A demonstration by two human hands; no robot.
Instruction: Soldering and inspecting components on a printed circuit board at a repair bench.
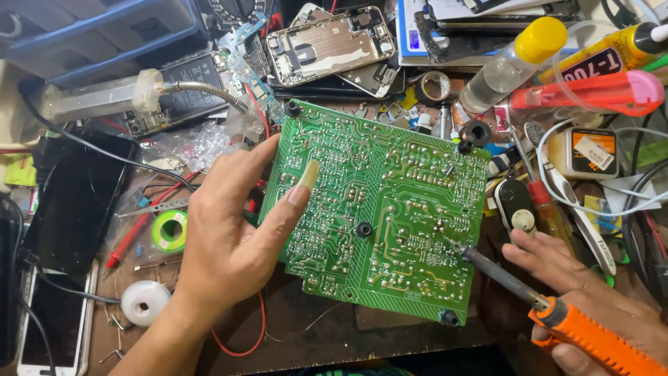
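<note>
Right hand (591, 292) grasps an orange soldering iron (550, 306), tip on the green circuit board (376, 202) clasped by left hand (229, 230).

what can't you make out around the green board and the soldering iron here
- Head view: the green board's underside is hidden, since only its solder side faces the camera.
- The left hand covers the board's left edge, and the left fingers behind it are hidden.
- The soldering iron's orange handle runs off the bottom right edge.
- The right hand is partly cut off by that edge.
- The joint under the iron's tip is too small to read.
</note>
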